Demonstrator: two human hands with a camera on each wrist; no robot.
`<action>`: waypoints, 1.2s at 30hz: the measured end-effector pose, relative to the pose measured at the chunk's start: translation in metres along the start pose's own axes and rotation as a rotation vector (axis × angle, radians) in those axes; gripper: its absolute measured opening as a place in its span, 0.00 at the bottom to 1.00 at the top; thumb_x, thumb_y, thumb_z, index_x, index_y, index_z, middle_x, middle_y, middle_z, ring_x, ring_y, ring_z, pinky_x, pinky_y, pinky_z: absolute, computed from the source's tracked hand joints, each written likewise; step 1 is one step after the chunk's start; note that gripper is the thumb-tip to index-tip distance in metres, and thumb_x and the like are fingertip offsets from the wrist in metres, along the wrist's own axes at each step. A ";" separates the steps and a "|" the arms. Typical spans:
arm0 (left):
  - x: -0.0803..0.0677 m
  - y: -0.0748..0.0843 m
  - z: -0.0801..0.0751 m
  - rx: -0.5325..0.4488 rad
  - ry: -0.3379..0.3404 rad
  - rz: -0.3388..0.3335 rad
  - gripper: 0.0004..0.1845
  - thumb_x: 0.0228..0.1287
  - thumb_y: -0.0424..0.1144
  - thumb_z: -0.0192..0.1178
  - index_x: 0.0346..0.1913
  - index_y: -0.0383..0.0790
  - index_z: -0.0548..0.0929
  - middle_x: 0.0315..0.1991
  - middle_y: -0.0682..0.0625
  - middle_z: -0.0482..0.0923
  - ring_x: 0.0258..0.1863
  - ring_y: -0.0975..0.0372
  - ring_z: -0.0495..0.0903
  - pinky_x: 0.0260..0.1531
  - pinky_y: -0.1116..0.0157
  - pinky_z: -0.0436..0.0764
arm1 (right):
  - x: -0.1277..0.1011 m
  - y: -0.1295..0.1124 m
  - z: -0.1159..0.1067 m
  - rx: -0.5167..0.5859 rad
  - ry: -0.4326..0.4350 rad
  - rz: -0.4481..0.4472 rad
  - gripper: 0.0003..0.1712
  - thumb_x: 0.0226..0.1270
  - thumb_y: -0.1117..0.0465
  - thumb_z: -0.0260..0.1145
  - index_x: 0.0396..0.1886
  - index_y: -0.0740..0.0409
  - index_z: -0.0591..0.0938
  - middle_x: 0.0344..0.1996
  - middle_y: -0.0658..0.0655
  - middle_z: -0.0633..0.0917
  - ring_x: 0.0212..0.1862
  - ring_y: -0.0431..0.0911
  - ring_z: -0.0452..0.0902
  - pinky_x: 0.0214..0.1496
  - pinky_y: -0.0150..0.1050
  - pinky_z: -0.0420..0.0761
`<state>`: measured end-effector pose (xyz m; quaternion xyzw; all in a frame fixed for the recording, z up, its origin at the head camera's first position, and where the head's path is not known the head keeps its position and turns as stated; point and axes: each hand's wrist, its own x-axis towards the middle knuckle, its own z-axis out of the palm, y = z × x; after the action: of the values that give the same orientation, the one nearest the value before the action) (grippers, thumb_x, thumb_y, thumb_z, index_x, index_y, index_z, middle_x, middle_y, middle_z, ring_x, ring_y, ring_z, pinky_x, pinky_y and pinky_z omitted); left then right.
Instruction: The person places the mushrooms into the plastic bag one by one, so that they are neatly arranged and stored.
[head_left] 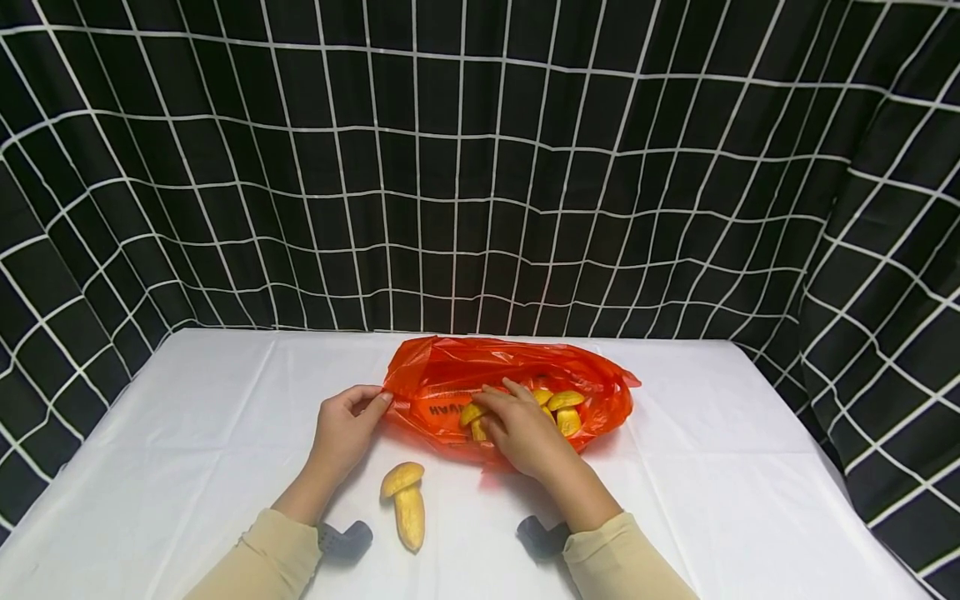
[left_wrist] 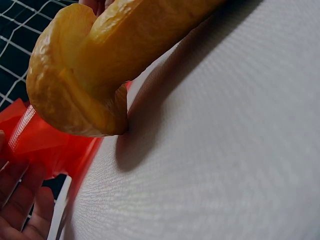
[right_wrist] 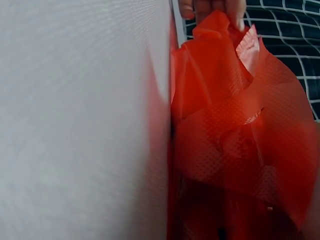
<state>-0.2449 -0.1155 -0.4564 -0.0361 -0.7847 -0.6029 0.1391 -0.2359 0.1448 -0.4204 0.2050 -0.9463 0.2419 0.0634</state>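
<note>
Orange plastic bag [head_left: 510,387] lies at frame centre on the white tablecloth [head_left: 712,467], several yellow mushroom-shaped toys [head_left: 566,410] inside. Left hand [head_left: 341,433] pinches the bag's rim, holding the mouth open. Right hand [head_left: 521,429] reaches inside, fingers curled over one toy; a firm grasp cannot be confirmed. Another yellow mushroom toy [head_left: 405,504] lies outside, lower centre, between the forearms. Judged step: moving toys between bag and table; next needs a secure grasp. Black grid-patterned curtain [head_left: 480,167] behind.

Orange plastic bag [head_left: 450,379]: dark print, upside down, partly legible, roughly "HAAP"; nothing else readable.
</note>
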 end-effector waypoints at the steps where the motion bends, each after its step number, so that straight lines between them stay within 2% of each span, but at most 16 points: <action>1: 0.000 0.000 0.000 -0.001 0.000 -0.001 0.09 0.65 0.37 0.65 0.42 0.34 0.87 0.39 0.42 0.86 0.38 0.60 0.82 0.39 0.76 0.81 | 0.000 0.000 0.000 0.001 -0.001 0.000 0.22 0.68 0.60 0.64 0.61 0.52 0.80 0.65 0.56 0.78 0.74 0.59 0.60 0.70 0.63 0.62; 7: 0.001 0.000 0.001 -0.005 -0.004 -0.002 0.09 0.65 0.37 0.65 0.42 0.34 0.87 0.39 0.43 0.86 0.39 0.59 0.81 0.40 0.77 0.81 | 0.000 -0.001 -0.003 0.019 0.001 0.003 0.22 0.69 0.59 0.63 0.62 0.52 0.80 0.67 0.55 0.76 0.74 0.57 0.59 0.72 0.61 0.60; 13: 0.002 0.001 0.001 -0.012 -0.004 0.002 0.09 0.65 0.37 0.65 0.42 0.34 0.87 0.38 0.43 0.86 0.38 0.61 0.81 0.39 0.76 0.81 | 0.001 -0.007 -0.007 0.015 0.023 -0.031 0.21 0.70 0.59 0.63 0.62 0.53 0.80 0.67 0.53 0.75 0.74 0.56 0.60 0.75 0.55 0.57; 19: 0.002 0.002 0.001 -0.013 -0.004 0.004 0.09 0.65 0.37 0.65 0.42 0.34 0.87 0.38 0.43 0.86 0.37 0.62 0.81 0.39 0.76 0.81 | -0.003 -0.022 -0.013 -0.004 0.061 -0.067 0.21 0.69 0.56 0.64 0.62 0.50 0.80 0.65 0.49 0.77 0.71 0.49 0.67 0.72 0.50 0.65; 25: 0.001 0.002 0.001 0.001 -0.003 0.002 0.09 0.65 0.37 0.65 0.42 0.34 0.87 0.38 0.43 0.86 0.38 0.60 0.81 0.39 0.77 0.81 | -0.007 -0.043 -0.017 0.018 0.092 -0.192 0.19 0.68 0.57 0.66 0.58 0.49 0.82 0.61 0.49 0.81 0.66 0.46 0.73 0.68 0.46 0.72; 29: 0.000 0.002 0.000 0.017 0.001 -0.009 0.10 0.66 0.38 0.64 0.43 0.34 0.87 0.40 0.43 0.86 0.40 0.57 0.82 0.40 0.77 0.80 | -0.012 -0.059 -0.019 0.045 0.051 -0.243 0.20 0.67 0.57 0.67 0.59 0.49 0.82 0.58 0.50 0.82 0.65 0.47 0.74 0.67 0.46 0.73; 36: -0.001 0.002 -0.001 0.031 -0.009 -0.021 0.10 0.67 0.39 0.63 0.44 0.36 0.87 0.43 0.44 0.86 0.45 0.56 0.82 0.43 0.79 0.78 | -0.020 -0.076 -0.014 0.059 -0.093 -0.352 0.19 0.69 0.56 0.66 0.58 0.51 0.83 0.57 0.49 0.83 0.64 0.45 0.75 0.67 0.43 0.72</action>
<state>-0.2427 -0.1159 -0.4544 -0.0286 -0.7950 -0.5919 0.1298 -0.1860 0.0974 -0.3798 0.3802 -0.8902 0.2449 0.0551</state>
